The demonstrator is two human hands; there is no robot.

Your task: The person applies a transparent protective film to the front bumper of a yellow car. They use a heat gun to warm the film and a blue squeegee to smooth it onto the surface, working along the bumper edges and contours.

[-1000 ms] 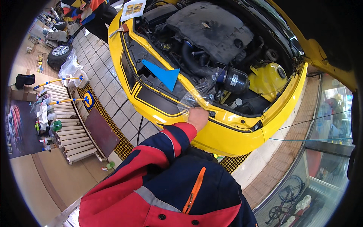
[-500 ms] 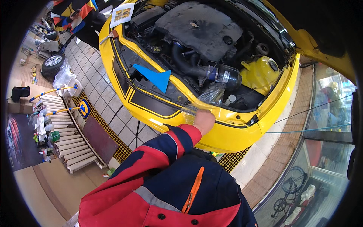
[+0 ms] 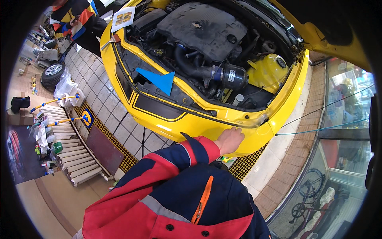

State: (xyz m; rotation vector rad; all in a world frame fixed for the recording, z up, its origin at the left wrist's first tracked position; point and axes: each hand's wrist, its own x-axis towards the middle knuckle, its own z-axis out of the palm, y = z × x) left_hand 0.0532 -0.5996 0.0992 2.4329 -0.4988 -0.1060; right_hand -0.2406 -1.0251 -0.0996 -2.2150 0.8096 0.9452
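My left hand [image 3: 230,141], at the end of a red and navy sleeve, is at the front of a yellow car's bumper [image 3: 199,129]. Its fingers are loosely bent and a little apart, and I make out nothing in them. Beyond the fingertips, a clear, blurred patch like plastic film [image 3: 260,119] shows over the yellow edge by the fender. A flat blue wedge-shaped sheet [image 3: 159,81] lies on the black panel behind the bumper. My right hand is out of view.
The hood is up over the engine cover [image 3: 203,30]. A brush [image 3: 111,41] and a printed sheet [image 3: 122,19] lie on the car's left front. A person in a multicoloured top [image 3: 71,20] stands far left. A rack of rolls [image 3: 75,155] and a wheel [image 3: 53,75] are on the left.
My left hand has moved right and slightly down along the bumper. The clear film that was bunched at it is gone from that spot; a clear patch now shows farther right.
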